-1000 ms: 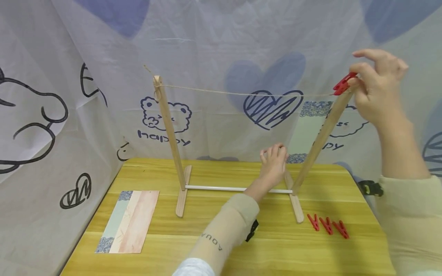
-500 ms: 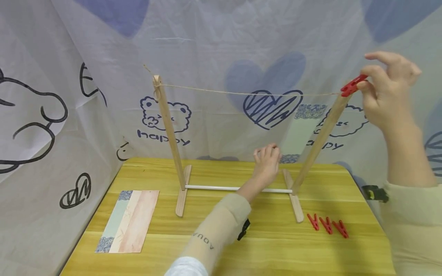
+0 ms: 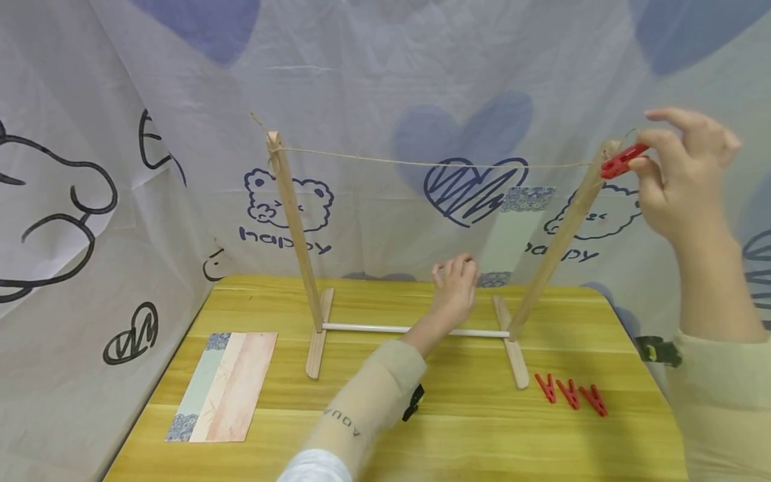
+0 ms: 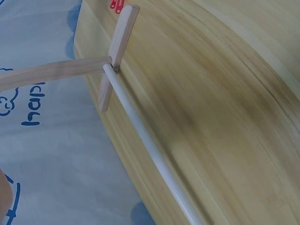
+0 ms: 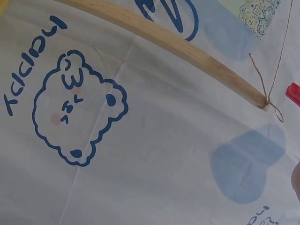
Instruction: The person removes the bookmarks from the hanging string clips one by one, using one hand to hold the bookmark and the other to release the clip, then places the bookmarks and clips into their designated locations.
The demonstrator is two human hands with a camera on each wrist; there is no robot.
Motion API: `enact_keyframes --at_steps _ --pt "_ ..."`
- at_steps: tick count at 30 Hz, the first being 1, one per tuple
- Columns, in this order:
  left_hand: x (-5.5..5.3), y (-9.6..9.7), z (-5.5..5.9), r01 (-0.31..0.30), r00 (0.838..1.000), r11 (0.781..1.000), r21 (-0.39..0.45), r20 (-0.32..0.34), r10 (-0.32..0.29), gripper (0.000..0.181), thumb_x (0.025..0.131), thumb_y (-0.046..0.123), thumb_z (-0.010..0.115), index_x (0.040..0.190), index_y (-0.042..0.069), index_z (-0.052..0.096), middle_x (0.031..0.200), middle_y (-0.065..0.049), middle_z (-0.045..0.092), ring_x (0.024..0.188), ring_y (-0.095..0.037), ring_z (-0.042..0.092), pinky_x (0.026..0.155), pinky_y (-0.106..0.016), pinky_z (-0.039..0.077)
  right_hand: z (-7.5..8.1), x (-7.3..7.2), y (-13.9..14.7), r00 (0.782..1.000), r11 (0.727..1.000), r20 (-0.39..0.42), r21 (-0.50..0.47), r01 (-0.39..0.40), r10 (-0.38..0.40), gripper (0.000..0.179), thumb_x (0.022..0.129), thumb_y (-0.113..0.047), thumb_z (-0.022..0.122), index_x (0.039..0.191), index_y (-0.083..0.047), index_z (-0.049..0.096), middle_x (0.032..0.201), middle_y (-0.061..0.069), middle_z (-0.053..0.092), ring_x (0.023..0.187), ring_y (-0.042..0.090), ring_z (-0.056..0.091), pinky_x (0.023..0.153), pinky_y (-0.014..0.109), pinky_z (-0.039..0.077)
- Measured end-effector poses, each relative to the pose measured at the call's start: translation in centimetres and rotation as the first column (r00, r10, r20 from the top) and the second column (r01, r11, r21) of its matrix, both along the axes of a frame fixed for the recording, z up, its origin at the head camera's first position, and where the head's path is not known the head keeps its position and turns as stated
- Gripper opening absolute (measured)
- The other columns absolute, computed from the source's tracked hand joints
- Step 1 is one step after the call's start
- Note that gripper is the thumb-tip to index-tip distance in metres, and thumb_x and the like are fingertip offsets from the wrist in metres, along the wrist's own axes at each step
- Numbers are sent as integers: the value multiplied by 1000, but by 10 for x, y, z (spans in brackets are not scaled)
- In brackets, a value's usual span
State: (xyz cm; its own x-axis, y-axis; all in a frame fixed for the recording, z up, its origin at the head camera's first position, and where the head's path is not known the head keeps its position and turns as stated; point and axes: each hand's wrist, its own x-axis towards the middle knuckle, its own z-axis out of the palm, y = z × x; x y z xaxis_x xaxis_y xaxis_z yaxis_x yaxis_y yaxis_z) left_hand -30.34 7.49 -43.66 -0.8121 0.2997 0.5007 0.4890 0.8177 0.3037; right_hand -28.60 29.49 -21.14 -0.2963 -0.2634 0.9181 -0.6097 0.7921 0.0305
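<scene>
In the head view my right hand point(image 3: 693, 174) pinches a red clothespin point(image 3: 623, 161) beside the top of the right wooden post point(image 3: 560, 248). Only the clothespin's tip point(image 5: 294, 93) shows in the right wrist view. My left hand point(image 3: 454, 291), fingers curled, grips the left side of a pale green paper sheet point(image 3: 512, 237) with blue lace-pattern bands; the fingertips are hidden. That sheet hangs upright behind the rack, below a thin twine point(image 3: 385, 161) tied between the two posts. Three more red clothespins point(image 3: 569, 393) lie in a row on the table.
A striped paper sheet point(image 3: 225, 388) in pink, cream and green lies on the wooden table point(image 3: 482, 428) at left. A white rod point(image 3: 367, 328) joins the rack's wooden feet. Behind hangs a printed cloth point(image 3: 373, 67).
My left hand has moved left, carrying the green sheet along behind the rack. My right hand has shifted right and slightly down with the clothespin, away from the twine.
</scene>
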Motion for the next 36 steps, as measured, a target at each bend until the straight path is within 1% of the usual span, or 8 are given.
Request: enact_keyframes --at_steps 4,10,17,20,27,31,36 --pt "0 -6 -2 -11 1000 1000 12 -7 12 17 99 23 34 94 13 46 124 -4 44 116 -21 41 98 -46 24 -4 3 4 1000 1000 8 9 14 -14 59 91 -52 38 96 5 51 123 14 48 114 35 38 97 38 9" --pt "-1 -14 -4 -17 1000 1000 11 15 17 18 100 23 33 95 13 46 124 -4 44 117 -21 40 99 -45 24 -9 9 11 997 998 51 29 61 -62 57 93 -50 37 100 4 51 124 14 46 117 35 36 99 39 8" --pt "1 -23 -6 -6 999 1000 29 41 5 18 100 23 31 96 13 45 124 -5 42 117 -22 39 99 -47 22 -17 12 14 998 998 31 14 57 -57 58 92 -52 37 99 4 51 123 14 47 115 36 37 97 39 8" --pt "1 -27 -7 -6 1000 999 49 22 5 16 100 22 32 96 12 44 123 -6 42 116 -23 39 98 -47 22 -20 14 15 998 998 22 9 60 -60 57 92 -51 38 98 4 51 123 13 47 114 37 37 97 38 8" --pt "0 -36 -12 5 998 994 111 -57 2 14 99 18 36 95 9 46 119 -8 44 110 -24 42 95 -47 23 -26 18 17 998 998 -7 -5 55 -55 60 92 -53 36 98 5 51 123 13 48 113 37 38 95 37 7" --pt "0 -42 -16 1 998 992 124 -68 8 14 98 18 37 94 8 46 119 -9 45 110 -25 42 94 -48 23 -29 21 18 998 998 9 -3 69 -69 59 92 -52 36 99 5 51 123 14 48 112 38 38 95 37 8" --pt "0 -49 -22 19 996 990 137 -89 -7 13 98 17 38 92 8 46 118 -10 46 110 -27 42 92 -49 23 -34 23 19 997 997 18 -5 81 -81 57 93 -51 37 98 5 50 122 14 48 113 38 38 95 36 8"
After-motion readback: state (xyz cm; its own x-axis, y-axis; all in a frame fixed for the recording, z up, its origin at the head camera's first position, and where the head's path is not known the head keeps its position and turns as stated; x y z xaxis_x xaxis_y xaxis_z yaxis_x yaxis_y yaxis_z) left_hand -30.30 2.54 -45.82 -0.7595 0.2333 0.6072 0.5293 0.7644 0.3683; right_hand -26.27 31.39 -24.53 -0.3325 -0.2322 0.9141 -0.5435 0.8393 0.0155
